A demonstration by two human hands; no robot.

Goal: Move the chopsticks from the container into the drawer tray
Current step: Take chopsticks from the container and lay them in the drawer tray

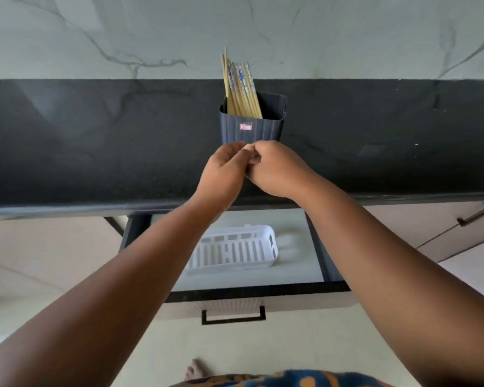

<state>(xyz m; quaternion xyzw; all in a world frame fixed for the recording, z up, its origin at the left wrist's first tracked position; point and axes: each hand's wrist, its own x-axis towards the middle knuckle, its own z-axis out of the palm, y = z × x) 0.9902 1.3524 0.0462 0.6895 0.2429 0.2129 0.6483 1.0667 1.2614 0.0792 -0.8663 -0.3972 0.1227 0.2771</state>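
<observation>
A dark ribbed container (252, 128) stands on the black countertop (95, 152) and holds several wooden chopsticks (241, 88) with blue-and-white patterned tops, leaning left. My left hand (225, 174) and my right hand (277, 169) meet just in front of the container's base, fingertips curled and touching each other. I see nothing held in either hand. Below the counter edge, the open drawer (313, 289) holds a white slotted plastic tray (235, 250), partly hidden by my left forearm.
A marble wall (123, 37) rises behind the counter. A closed drawer with a black handle (477, 213) sits at the right. The open drawer's own black handle (233, 317) faces me. A bare foot (194, 370) shows on the pale floor.
</observation>
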